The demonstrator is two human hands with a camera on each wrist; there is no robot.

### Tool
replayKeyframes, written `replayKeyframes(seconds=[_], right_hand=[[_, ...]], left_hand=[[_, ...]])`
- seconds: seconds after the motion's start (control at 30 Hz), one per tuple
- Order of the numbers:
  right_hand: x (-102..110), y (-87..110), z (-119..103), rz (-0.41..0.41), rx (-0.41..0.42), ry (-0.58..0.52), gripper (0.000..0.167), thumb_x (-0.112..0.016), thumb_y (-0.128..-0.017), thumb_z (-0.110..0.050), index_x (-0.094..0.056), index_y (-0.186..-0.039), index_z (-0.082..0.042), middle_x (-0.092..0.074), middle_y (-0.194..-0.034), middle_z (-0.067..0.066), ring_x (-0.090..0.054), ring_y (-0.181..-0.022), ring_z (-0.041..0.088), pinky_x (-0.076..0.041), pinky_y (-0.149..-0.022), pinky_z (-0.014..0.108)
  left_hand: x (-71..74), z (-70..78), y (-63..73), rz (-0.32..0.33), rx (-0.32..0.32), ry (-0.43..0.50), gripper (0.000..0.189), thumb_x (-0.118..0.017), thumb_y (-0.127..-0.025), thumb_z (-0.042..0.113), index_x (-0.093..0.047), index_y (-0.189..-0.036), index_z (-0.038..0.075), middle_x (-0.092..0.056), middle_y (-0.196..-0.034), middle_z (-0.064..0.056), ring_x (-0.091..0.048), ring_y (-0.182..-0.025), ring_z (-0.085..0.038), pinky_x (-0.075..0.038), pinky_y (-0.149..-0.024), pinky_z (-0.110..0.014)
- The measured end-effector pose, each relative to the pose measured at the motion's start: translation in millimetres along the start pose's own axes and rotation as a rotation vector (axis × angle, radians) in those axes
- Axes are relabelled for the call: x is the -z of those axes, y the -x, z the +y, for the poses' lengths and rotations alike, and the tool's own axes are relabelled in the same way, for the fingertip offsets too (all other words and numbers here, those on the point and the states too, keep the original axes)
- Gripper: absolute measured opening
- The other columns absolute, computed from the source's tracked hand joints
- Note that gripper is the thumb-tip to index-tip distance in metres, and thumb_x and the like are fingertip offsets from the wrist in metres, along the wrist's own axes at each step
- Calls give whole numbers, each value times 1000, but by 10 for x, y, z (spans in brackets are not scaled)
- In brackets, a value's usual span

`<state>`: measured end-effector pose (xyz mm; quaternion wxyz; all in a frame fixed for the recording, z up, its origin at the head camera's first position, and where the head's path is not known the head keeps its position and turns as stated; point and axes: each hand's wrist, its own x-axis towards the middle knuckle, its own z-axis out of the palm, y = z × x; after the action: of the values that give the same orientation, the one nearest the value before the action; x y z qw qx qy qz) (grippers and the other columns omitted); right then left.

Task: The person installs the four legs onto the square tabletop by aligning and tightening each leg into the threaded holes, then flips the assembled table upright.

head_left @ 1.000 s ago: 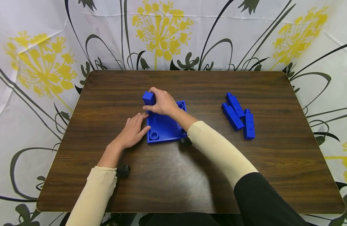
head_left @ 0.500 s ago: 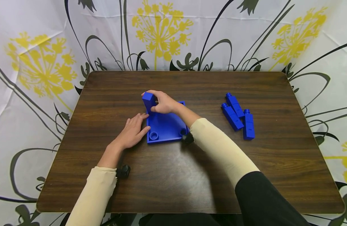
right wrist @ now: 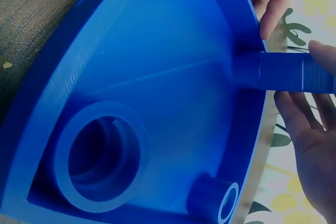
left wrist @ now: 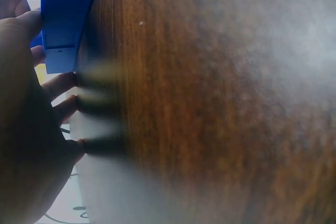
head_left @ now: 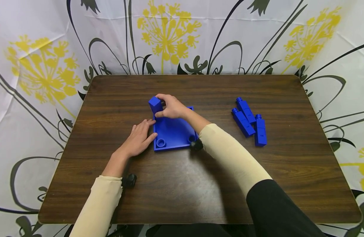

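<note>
Behind everything we see a patterned cloth (head_left: 104, 19), and in front of it the brown desk (head_left: 288, 171). Left of the desk's middle lies a blue tray (head_left: 175, 132), hollow side up, on which all the work we see is centred.

The left grip (head_left: 136, 139) rests along the tray's left edge, fingers stretched and spread, the thumb touching the rim; it holds nothing. The right grip (head_left: 171, 106) is clamped on an upright post (head_left: 155, 105), thumb and fingers pinching it at the tray's far left corner.

Three loose posts (head_left: 261, 133) lie close together on the desk, well to the right of the tray and untouched.

Smallest are the round sockets: the near-left one (head_left: 160, 143), the near-right one (right wrist: 105, 156) and the far-right one (right wrist: 227, 203) all stand bare. The fourth corner carries the upright post.

So we judge the work at about one post out of four, with three posts and three sockets left over. Whether the first is fully seated, we cannot tell.
</note>
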<state>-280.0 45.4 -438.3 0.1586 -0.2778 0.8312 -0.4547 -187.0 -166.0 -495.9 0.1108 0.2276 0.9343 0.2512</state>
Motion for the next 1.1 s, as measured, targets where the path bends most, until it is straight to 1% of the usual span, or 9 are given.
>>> replayKeyframes(seconds=[0.2,0.37,0.5,0.63,0.8,1.1], right_hand=[[-26,-1,-19,47,-24,23,45,-82,-80,-15,-57,-117,-8,-66,-109,6,-63,-108,24,-49,-91,31],[-62,-5,-37,99,-29,42,40,-82,-79,-16,-58,-110,-8,-66,-105,7,-65,-103,24,-50,-87,30],[-86,-9,-42,139,-48,85,39,-84,-78,-20,-58,-105,-9,-66,-104,6,-65,-99,20,-50,-84,28],[-109,-8,-53,169,-84,128,41,-85,-77,-25,-58,-105,-9,-67,-103,4,-64,-96,16,-49,-83,27],[-134,1,-77,184,-123,154,45,-84,-78,-30,-56,-107,-10,-66,-103,3,-63,-92,14,-48,-81,27],[-176,4,-80,215,-146,190,45,-82,-80,-32,-55,-108,-10,-66,-101,4,-62,-88,14,-47,-78,28]], left_hand=[[3,0,-1,-11,8,-5,62,-40,-104,46,-27,-153,11,-27,-158,-14,-10,-148,-36,-5,-111,-65],[9,4,-1,-11,7,-2,61,-40,-104,45,-27,-153,10,-26,-158,-14,-10,-148,-36,-5,-111,-66],[6,7,0,-13,9,-3,61,-40,-104,46,-27,-153,11,-26,-158,-14,-10,-148,-36,-5,-111,-66],[1,6,-3,-21,18,-4,62,-40,-104,47,-27,-153,11,-26,-158,-14,-10,-148,-36,-4,-111,-65],[2,2,-9,-21,21,-2,62,-40,-104,46,-26,-153,12,-25,-159,-14,-9,-148,-36,-4,-111,-65],[-1,3,-6,-17,16,-2,62,-40,-104,46,-26,-153,12,-25,-159,-14,-10,-148,-36,-4,-111,-65]])
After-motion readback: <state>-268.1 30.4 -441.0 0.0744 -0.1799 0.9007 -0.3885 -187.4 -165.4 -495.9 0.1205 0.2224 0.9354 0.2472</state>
